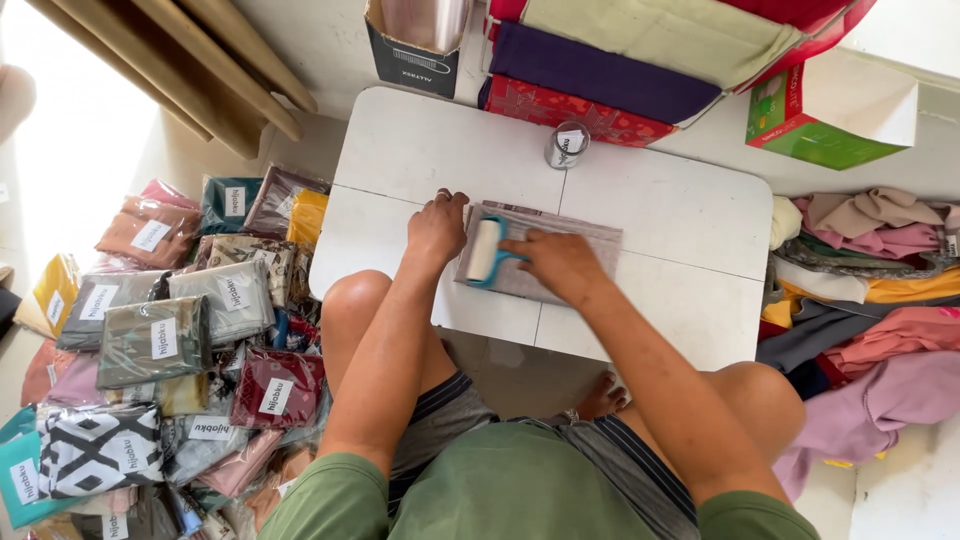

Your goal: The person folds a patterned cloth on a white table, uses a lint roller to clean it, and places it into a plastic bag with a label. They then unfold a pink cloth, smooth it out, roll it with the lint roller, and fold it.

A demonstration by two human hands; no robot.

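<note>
Folded cloth [560,255] is pinned flat by left hand [437,228], fingers spread; lint roller [485,250] is gripped by right hand [560,265] (probably by the handle). Strokes are best kept straight and overlapping.

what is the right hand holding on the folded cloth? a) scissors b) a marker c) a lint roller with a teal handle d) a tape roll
c: the right hand grips the teal handle of a lint roller lying on the folded cloth, while the left hand presses the cloth's edge.
</note>
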